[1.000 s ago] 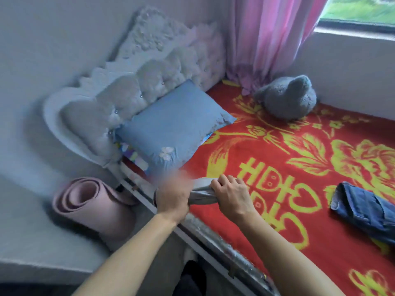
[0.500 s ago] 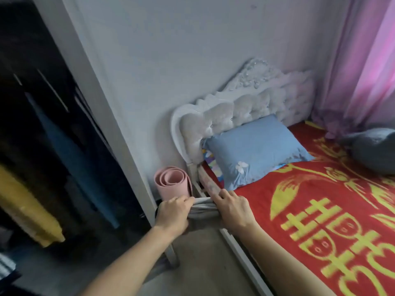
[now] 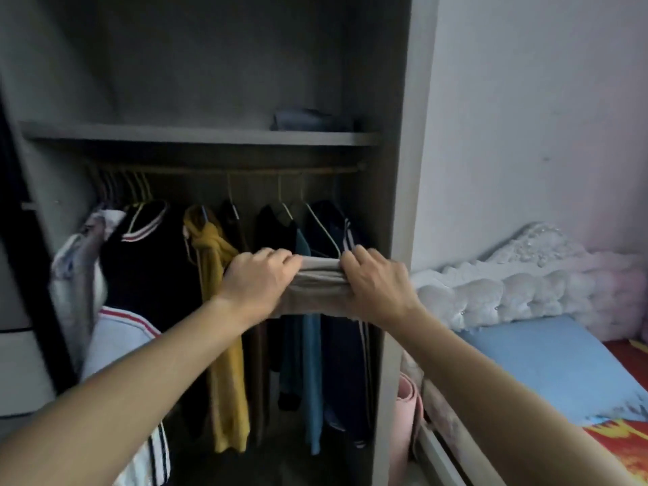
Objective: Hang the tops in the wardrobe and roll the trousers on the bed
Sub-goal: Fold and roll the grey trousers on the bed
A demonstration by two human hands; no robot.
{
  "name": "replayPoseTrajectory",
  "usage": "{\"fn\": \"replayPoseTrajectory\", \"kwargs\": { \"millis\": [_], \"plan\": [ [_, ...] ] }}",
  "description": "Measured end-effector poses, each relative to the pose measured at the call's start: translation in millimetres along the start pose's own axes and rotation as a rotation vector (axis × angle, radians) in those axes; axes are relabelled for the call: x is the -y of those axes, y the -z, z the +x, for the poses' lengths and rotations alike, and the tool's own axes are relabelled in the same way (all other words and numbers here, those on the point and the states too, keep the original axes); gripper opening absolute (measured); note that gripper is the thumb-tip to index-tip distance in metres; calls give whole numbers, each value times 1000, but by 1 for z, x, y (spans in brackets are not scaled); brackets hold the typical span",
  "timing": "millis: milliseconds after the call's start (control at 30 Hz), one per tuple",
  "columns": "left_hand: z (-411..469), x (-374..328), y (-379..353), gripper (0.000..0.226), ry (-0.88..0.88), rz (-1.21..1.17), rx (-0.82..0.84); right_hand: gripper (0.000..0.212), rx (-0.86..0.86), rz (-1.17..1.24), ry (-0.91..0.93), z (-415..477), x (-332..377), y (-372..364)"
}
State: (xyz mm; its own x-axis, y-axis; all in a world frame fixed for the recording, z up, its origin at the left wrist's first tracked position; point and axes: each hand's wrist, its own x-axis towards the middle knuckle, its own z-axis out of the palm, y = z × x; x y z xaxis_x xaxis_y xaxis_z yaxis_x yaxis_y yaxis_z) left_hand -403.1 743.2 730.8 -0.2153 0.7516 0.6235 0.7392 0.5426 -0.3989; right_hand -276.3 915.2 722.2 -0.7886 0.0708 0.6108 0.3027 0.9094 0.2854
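Note:
A rolled grey garment (image 3: pixel 317 285) is held up in front of the open wardrobe (image 3: pixel 399 205). My left hand (image 3: pixel 261 280) grips its left end and my right hand (image 3: pixel 377 282) grips its right end. Behind it, several tops hang on a rail (image 3: pixel 224 169): a black one with striped collar (image 3: pixel 147 261), a mustard one (image 3: pixel 221 310), a teal-blue one (image 3: pixel 312 363) and a dark navy one (image 3: pixel 345 345). The shelf (image 3: pixel 196 136) above the rail carries a folded bluish garment (image 3: pixel 308 121).
The bed's white tufted headboard (image 3: pixel 526 285), a blue pillow (image 3: pixel 547 366) and the red-and-yellow cover (image 3: pixel 624 443) lie to the right. A pink rolled mat (image 3: pixel 406 422) stands between wardrobe and bed. White striped clothing (image 3: pixel 115 338) bulges at the wardrobe's lower left.
I have turned left from the bed to face the wardrobe. Both hands lifted the rolled grey garment from the bed's edge up to the level of the hanging clothes.

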Motion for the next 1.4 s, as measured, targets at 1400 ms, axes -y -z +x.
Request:
{"fn": "replayPoseTrajectory", "kwargs": {
  "millis": [1400],
  "plan": [
    [351,421,-121,42,-8,612,-153,45,-378,-512,413,604,-35,-64]
  ]
}}
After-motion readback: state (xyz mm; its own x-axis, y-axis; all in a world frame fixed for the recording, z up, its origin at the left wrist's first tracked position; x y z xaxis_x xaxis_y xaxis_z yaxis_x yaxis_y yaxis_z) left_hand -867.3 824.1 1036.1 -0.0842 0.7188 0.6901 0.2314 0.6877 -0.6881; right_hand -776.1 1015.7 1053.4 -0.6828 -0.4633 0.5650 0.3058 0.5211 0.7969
